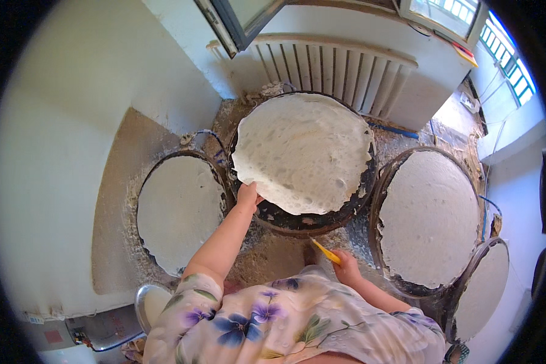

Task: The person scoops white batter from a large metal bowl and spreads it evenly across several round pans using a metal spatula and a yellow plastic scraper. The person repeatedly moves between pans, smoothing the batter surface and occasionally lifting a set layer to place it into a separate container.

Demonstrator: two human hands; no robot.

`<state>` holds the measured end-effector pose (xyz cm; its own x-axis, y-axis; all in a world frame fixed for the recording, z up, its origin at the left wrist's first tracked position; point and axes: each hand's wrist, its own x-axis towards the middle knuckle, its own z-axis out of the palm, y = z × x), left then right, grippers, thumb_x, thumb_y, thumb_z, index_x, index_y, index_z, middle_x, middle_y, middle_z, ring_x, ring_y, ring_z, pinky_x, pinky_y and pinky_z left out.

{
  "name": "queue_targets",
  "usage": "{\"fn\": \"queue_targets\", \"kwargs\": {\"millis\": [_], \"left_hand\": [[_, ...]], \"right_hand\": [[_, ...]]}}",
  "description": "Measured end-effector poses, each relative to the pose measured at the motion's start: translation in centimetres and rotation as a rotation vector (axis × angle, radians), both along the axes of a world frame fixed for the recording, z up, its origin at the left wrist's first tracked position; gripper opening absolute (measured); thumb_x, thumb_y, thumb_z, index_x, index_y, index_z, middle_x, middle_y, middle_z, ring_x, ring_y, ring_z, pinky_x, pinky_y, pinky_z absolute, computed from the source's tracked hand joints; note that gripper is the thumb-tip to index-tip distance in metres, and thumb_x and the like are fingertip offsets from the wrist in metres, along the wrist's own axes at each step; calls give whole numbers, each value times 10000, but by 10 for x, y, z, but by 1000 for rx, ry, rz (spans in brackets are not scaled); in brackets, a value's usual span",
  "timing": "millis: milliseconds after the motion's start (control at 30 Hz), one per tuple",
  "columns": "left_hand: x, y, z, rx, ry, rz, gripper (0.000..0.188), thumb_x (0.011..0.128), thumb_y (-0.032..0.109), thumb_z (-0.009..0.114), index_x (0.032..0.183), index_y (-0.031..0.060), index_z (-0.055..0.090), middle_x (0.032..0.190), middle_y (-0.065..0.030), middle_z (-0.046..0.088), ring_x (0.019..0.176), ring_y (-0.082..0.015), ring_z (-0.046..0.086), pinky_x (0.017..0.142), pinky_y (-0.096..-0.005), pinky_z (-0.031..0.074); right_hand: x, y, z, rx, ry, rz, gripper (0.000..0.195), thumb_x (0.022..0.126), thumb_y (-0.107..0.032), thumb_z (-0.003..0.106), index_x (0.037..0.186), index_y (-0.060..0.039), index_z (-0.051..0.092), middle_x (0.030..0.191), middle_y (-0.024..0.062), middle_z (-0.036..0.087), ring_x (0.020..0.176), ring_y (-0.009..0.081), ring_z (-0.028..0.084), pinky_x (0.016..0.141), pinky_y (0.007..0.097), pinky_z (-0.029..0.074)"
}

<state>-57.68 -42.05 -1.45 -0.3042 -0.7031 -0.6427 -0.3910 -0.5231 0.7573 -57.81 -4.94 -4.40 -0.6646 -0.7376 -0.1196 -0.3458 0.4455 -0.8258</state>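
A large thin white flatbread point(300, 150) lies on the middle round black griddle point(309, 222). My left hand point(249, 196) pinches its near left edge, which is off the griddle's dark rim there. My right hand point(347, 267) is lower, near my body, closed around the handle of a yellow tool point(326, 251); its tip points up-left toward the griddle's near rim, and what kind of tool it is I cannot tell. Thin white sheets also cover the left griddle point(182, 214) and the right griddle point(430, 218).
A fourth covered griddle point(481, 291) stands at the lower right. Behind the middle one are a white radiator point(327, 68) and an open window sash point(243, 22). A metal bowl point(152, 304) is beside me at lower left. Blue hoses point(393, 130) run between the griddles and walls.
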Motion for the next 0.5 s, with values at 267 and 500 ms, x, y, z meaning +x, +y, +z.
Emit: {"fn": "queue_targets", "kwargs": {"millis": [267, 500], "left_hand": [[-17, 15, 55, -262, 380, -104, 383, 881, 153, 463, 1221, -9, 390, 1190, -122, 490, 1059, -250, 499, 850, -371, 421], [44, 15, 9, -112, 336, 23, 374, 870, 127, 452, 1229, 39, 392, 1047, -101, 546, 820, -207, 578, 640, -337, 473]], "right_hand": [[12, -7, -2, -80, 7, 36, 246, 736, -73, 580, 976, -21, 580, 957, 165, 588, 907, 354, 543, 795, 408, 445], [40, 8, 7, -39, -31, -16, 218, 732, -120, 613, 923, -14, 605, 907, 171, 596, 862, 354, 556, 747, 400, 457]]}}
